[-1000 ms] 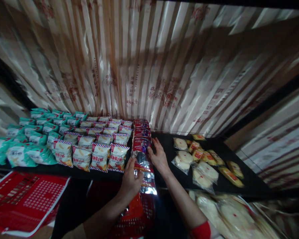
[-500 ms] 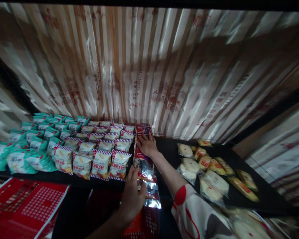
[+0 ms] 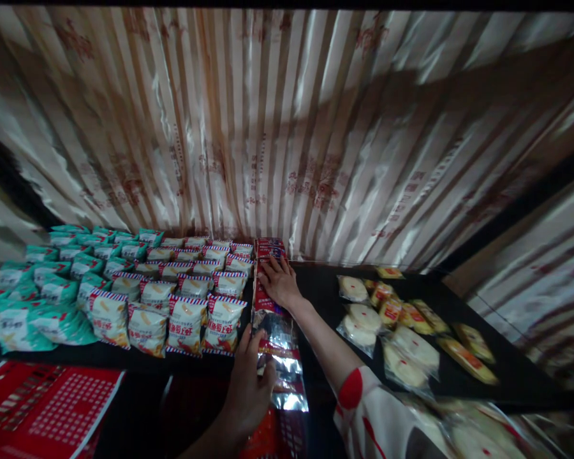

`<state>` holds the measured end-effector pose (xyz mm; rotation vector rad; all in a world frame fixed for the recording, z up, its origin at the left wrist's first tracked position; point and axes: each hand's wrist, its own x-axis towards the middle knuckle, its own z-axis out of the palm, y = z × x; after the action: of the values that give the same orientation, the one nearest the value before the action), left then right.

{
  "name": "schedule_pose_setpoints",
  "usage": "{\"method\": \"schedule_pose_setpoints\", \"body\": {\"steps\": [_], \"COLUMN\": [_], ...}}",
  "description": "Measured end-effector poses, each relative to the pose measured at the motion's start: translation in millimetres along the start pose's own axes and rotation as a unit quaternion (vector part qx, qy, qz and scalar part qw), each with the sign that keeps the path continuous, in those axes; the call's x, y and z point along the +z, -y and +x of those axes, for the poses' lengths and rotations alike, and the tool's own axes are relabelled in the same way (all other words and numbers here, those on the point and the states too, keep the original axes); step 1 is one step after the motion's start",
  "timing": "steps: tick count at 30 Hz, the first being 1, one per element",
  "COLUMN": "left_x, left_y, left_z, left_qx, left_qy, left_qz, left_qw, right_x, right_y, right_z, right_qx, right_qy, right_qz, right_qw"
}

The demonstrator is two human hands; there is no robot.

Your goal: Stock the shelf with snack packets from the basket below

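Note:
A column of red foil packets with silver ends (image 3: pixel 278 341) lies overlapping front to back on the black shelf. My right hand (image 3: pixel 281 284) rests on the rear part of this column, palm down with its fingers spread. At the column's near left edge is my left hand (image 3: pixel 249 386), its fingers stretched forward and the thumb apart, touching or almost touching the foil. Just left of the packets stand rows of white snack bags (image 3: pixel 187 324) with red-and-blue striped tops. The underside of each hand is hidden.
Teal snack bags (image 3: pixel 60 322) fill the shelf's left end. To the right lie round white flatbreads in clear wrap (image 3: pixel 362 319) and yellow packets (image 3: pixel 414 317). Crinkled printed sheeting (image 3: pixel 306 127) hangs behind the shelf. A red crate (image 3: pixel 48 408) sits lower left, below the shelf.
The view has shifted slightly, so the snack bags appear farther left and lower. Both hands stay at the column of packets, with little movement against it.

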<state>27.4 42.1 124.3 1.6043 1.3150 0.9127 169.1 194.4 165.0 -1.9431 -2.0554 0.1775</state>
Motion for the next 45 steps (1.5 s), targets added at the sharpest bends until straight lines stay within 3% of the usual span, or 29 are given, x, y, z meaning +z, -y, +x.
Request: {"method": "schedule_pose_setpoints", "body": {"steps": [5, 8, 13, 17, 26, 32, 35, 45], "left_x": [-4, -7, -7, -7, -16, -18, -18, -22], "left_y": [3, 2, 0, 0, -1, -3, -4, 3], "left_z": [2, 2, 3, 4, 4, 4, 5, 7], "left_qx": [-0.008, -0.003, 0.006, 0.014, 0.014, -0.052, -0.069, -0.003], "left_qy": [0.023, 0.020, 0.018, 0.017, 0.019, 0.010, 0.025, 0.027], "left_qz": [0.012, 0.024, 0.035, 0.044, 0.026, -0.059, -0.097, -0.064], "left_qw": [1.000, 1.000, 0.999, 0.999, 0.999, 0.997, 0.993, 0.998], "right_x": [-2, 2, 9, 12, 15, 8, 10, 12], "right_y": [-18, -30, -33, -31, -31, -23, -24, -25], "right_z": [-18, -40, -69, -74, -74, -76, -76, -71], "right_qx": [0.007, 0.039, 0.107, 0.110, 0.097, 0.150, 0.143, 0.168], "right_qy": [-0.138, -0.169, -0.114, -0.098, -0.090, -0.037, -0.027, -0.004], "right_qz": [0.106, 0.201, 0.319, 0.362, 0.370, 0.381, 0.392, 0.358], "right_qw": [0.985, 0.964, 0.935, 0.921, 0.920, 0.912, 0.908, 0.918]}}
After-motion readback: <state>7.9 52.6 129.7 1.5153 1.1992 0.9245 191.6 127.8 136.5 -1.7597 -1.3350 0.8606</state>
